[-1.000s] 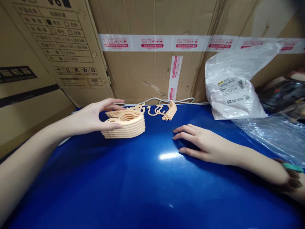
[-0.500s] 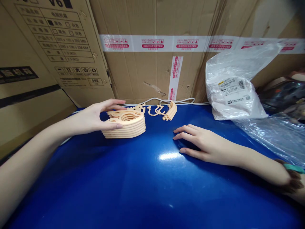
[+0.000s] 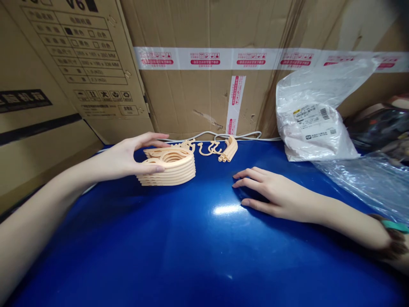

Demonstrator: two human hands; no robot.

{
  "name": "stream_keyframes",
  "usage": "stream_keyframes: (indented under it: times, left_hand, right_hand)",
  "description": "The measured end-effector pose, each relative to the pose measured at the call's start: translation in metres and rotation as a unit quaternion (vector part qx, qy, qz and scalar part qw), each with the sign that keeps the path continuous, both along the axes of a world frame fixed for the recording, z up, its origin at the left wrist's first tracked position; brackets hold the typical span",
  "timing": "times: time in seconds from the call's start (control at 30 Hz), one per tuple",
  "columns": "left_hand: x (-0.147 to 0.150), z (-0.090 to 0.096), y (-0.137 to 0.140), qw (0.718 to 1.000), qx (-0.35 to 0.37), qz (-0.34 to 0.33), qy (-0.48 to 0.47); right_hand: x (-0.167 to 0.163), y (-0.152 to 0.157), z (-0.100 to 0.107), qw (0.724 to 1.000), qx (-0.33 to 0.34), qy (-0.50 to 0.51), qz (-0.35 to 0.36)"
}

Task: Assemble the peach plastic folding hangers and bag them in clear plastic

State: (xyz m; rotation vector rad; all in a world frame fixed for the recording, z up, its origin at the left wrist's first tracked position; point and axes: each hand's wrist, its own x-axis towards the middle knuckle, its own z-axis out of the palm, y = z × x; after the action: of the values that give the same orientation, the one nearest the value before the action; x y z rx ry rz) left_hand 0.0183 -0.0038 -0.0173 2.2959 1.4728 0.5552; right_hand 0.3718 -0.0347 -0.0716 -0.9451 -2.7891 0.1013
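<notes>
My left hand (image 3: 124, 155) grips a stack of beige plastic clothes-hanger pieces (image 3: 171, 172) from its left side, thumb along the near face and fingers over the far side. The curved pieces lie flat on one another on the blue tabletop (image 3: 179, 238). Just behind and to the right of the stack are several loose beige hooks (image 3: 205, 149). Beside these sits a small bundle of curved beige bars (image 3: 228, 149). My right hand (image 3: 268, 192) rests on the tabletop to the right, fingers apart, holding nothing.
A large cardboard box (image 3: 191, 98) stands behind the table, and another printed box (image 3: 105, 76) is at the left. A white cable (image 3: 255, 135) runs along the back edge. At the right are a white plastic parcel bag (image 3: 315, 128) and clear plastic wrap (image 3: 370, 183).
</notes>
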Motion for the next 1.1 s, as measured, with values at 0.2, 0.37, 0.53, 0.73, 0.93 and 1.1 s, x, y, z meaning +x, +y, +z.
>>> stream_keyframes:
  times: [0.2,0.37,0.53,0.73,0.93,1.1]
  left_hand:
    - [0.0,-0.001,0.0,1.0,-0.006,-0.004,0.0]
    - [0.0,-0.001,0.0,1.0,0.004,0.003,0.008]
    - [-0.001,-0.002,0.002,1.0,0.008,0.003,0.013]
    - [-0.02,0.0,0.007,0.997,0.011,-0.017,0.074]
    - [-0.038,0.02,0.003,0.985,0.046,0.084,0.141]
    - [-0.033,0.027,-0.002,0.976,-0.014,0.113,0.185]
  right_hand:
    - [0.0,0.0,-0.001,1.0,0.0,-0.003,0.002]
    - [0.0,0.001,-0.001,1.0,0.002,0.008,0.003]
    - [0.001,0.0,-0.001,1.0,0.003,0.005,0.003]
    - [0.0,0.0,-0.001,1.0,0.005,0.002,0.003]
    - [0.0,0.0,0.0,1.0,0.003,0.005,0.003]
    - [0.0,0.0,0.0,1.0,0.003,0.001,0.002]
